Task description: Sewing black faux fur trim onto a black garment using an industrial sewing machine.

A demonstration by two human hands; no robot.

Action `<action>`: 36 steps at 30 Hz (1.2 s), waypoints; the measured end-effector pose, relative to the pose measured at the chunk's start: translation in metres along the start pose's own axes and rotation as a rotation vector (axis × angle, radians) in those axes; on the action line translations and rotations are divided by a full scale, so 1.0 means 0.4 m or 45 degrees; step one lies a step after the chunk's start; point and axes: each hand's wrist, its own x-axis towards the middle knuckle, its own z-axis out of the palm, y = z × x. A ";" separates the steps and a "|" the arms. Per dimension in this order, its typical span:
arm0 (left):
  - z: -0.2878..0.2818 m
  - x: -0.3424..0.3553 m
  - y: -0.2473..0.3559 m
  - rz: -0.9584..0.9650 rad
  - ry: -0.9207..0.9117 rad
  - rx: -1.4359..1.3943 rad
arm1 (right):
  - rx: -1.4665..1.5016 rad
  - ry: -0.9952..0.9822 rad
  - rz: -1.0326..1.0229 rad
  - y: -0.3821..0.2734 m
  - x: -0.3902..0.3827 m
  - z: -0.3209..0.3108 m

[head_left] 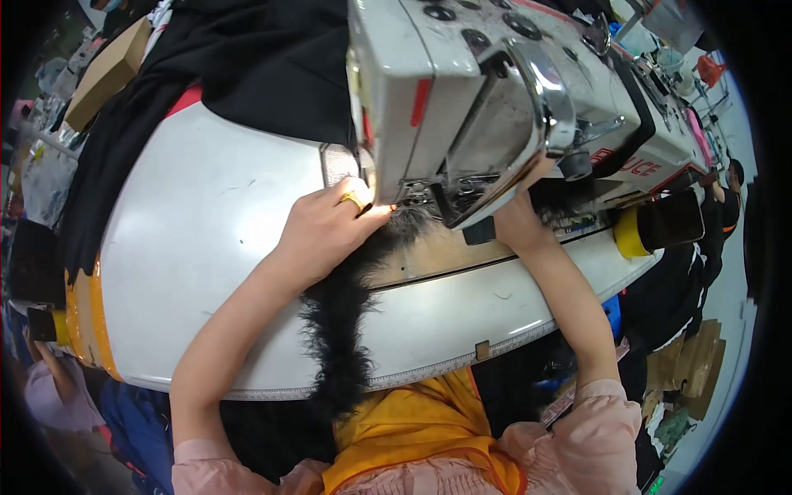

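A white industrial sewing machine (511, 99) fills the upper middle, its sewing area lit by a small light. A strip of black fluffy fur trim (340, 330) runs from beneath the machine's head down across the white table and hangs over its near edge. My left hand (334, 221), with a yellow ring on one finger, pinches the fur trim just left of the sewing area. My right hand (518, 221) reaches in at the right of the presser area. The machine's metal guard and a dark part hide its fingers. More dark fur shows beyond its wrist.
Black cloth (264, 66) lies over the far left of the white table (181, 247). A measuring tape lines the table's near edge. A cardboard box (107, 74) stands at the far left. Other people are at the left (62, 379) and right (728, 198) rims. Flattened cardboard (693, 363) sits at right.
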 end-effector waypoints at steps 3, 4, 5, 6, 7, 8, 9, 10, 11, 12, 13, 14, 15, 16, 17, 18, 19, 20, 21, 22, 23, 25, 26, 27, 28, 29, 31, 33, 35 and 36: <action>0.029 -0.001 0.012 -0.033 0.170 -0.026 | -0.080 -0.163 0.083 0.011 -0.039 0.049; 0.038 0.006 0.017 -0.010 0.225 -0.041 | 0.208 -0.066 0.174 0.023 -0.061 0.080; 0.041 0.009 0.022 0.003 0.271 -0.030 | 0.520 0.036 0.235 0.039 -0.076 0.109; 0.040 0.016 0.026 0.010 0.298 -0.039 | 0.469 -0.109 0.253 0.065 -0.093 0.107; 0.040 0.018 0.032 0.011 0.316 -0.043 | 0.422 -0.252 0.264 0.086 -0.111 0.116; 0.045 0.028 0.037 0.014 0.324 0.001 | 0.505 -0.086 0.356 0.100 -0.140 0.142; 0.052 0.034 0.038 0.020 0.329 0.040 | 0.596 0.075 0.449 0.101 -0.148 0.172; 0.056 0.032 0.034 0.013 0.319 0.049 | 0.607 0.118 0.410 0.089 -0.120 0.166; 0.057 0.026 0.029 0.009 0.307 0.050 | 0.388 0.205 0.259 0.072 -0.093 0.149; 0.059 0.021 0.029 -0.002 0.315 0.053 | 0.157 0.289 0.118 0.056 -0.075 0.130; 0.071 0.018 0.022 0.019 0.408 -0.011 | 0.151 0.324 0.102 0.057 -0.067 0.129; 0.064 0.023 0.026 -0.048 0.343 -0.022 | 0.299 0.221 0.193 0.059 -0.061 0.122; 0.058 0.025 0.031 -0.114 0.279 -0.037 | 0.446 0.113 0.283 0.054 -0.057 0.111; 0.055 0.023 0.041 -0.159 0.226 -0.108 | 0.153 0.105 0.121 0.039 -0.069 0.091; 0.043 0.008 0.041 -0.240 0.167 -0.151 | -0.113 0.115 -0.070 -0.011 -0.042 0.041; 0.036 -0.010 0.057 -0.343 0.079 -0.148 | 0.080 0.125 -0.057 -0.063 -0.052 -0.012; 0.005 -0.019 0.088 -0.324 0.061 -0.154 | 0.253 0.125 -0.027 -0.098 -0.087 -0.065; 0.013 -0.027 0.112 -0.294 0.152 -0.158 | 0.581 0.007 0.093 -0.125 -0.116 -0.098; 0.013 -0.039 0.129 -0.266 0.222 -0.174 | 0.925 -0.132 0.222 -0.153 -0.133 -0.113; 0.014 -0.023 0.125 -0.312 0.192 -0.256 | 0.931 -0.123 0.204 -0.165 -0.114 -0.126; -0.003 -0.013 0.132 -0.373 0.154 -0.344 | 1.512 -0.317 0.631 -0.185 -0.094 -0.135; -0.052 0.004 0.124 -0.427 0.149 -0.615 | 2.072 -0.563 1.056 -0.213 -0.058 -0.130; -0.070 -0.003 0.120 -0.486 0.191 -0.741 | 2.309 -0.529 1.296 -0.237 -0.034 -0.122; -0.081 -0.009 0.113 -0.542 0.239 -0.872 | 2.525 -0.488 1.556 -0.256 -0.013 -0.118; -0.088 -0.020 0.101 -0.614 0.150 -0.949 | 2.370 -0.575 1.564 -0.269 0.016 -0.133; -0.094 -0.030 0.092 -0.647 0.177 -0.944 | 2.355 -0.618 1.540 -0.259 0.015 -0.117; -0.085 -0.022 0.091 -0.558 0.114 -1.060 | 1.680 -0.620 1.025 -0.179 -0.028 -0.052; -0.072 -0.019 0.103 -0.587 0.003 -1.061 | 1.539 -0.457 0.605 -0.153 -0.017 -0.061; -0.042 -0.033 0.116 -0.320 0.348 -0.651 | 1.683 -0.459 0.714 -0.145 -0.009 -0.035; -0.052 -0.044 0.127 -0.339 0.310 -0.584 | 1.784 -0.493 0.813 -0.156 0.006 -0.043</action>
